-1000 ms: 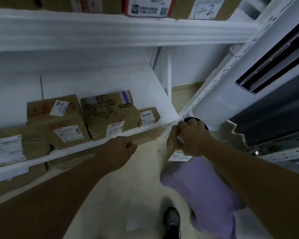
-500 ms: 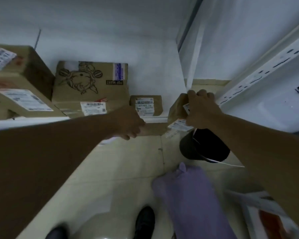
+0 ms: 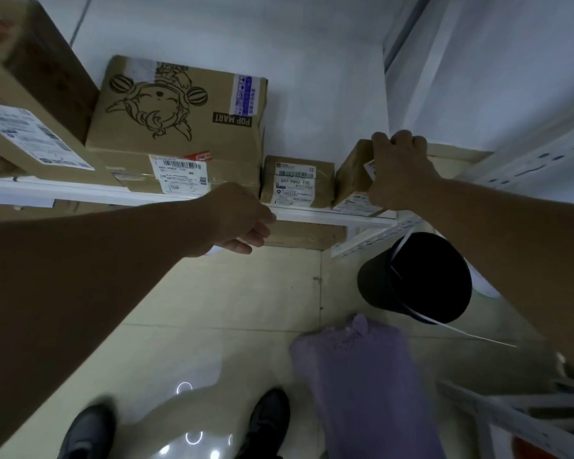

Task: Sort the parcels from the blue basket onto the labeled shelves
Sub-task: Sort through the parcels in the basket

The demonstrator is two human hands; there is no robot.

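Brown labelled parcel [image 3: 349, 180] now arriving on white shelf [image 3: 312, 215] at one o'clock; my right hand [image 3: 400, 173] gripping it, left hand [image 3: 241, 220] hanging slack.

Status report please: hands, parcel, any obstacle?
Right hand grips small brown parcel, at shelf right end. Left hand loose at shelf edge, holds nothing. Labelled parcel close beside; no obstacle seen.

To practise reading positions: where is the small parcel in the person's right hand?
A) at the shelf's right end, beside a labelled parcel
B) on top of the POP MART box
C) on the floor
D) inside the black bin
A: the right hand grips the small parcel at the shelf end, right of the labelled parcel.
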